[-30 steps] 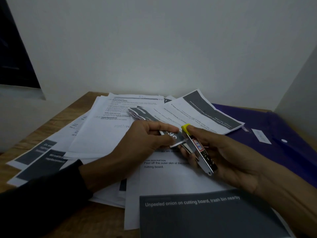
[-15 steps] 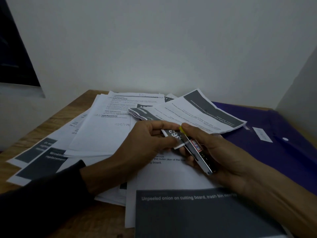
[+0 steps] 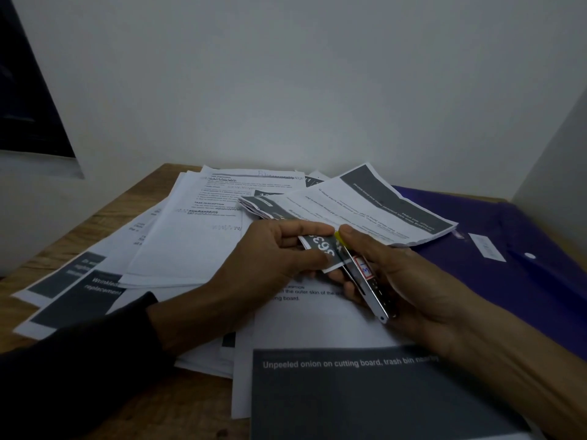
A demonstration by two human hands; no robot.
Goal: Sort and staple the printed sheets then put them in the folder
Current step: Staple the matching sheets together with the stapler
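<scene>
My left hand (image 3: 273, 258) pinches the corner of a set of printed sheets (image 3: 320, 247) whose dark header shows white numerals. My right hand (image 3: 400, 274) grips a small metal stapler (image 3: 365, 277) with a yellow tip, and its jaw sits over that corner. The stapler's tip touches the paper beside my left fingers. A purple folder (image 3: 514, 236) lies flat at the right, apart from both hands. Under my hands lies a sheet with a dark band reading "Unpeeled onion on cutting board" (image 3: 349, 365).
Loose printed sheets (image 3: 190, 242) fan out across the wooden table (image 3: 104, 217) to the left and back. Another sheet set (image 3: 381, 204) lies on the folder's left edge. White walls close in behind and at the right.
The stapler has moved left onto the corner of the sheets held in my left hand. My left hand has kept its hold in about the same place.
</scene>
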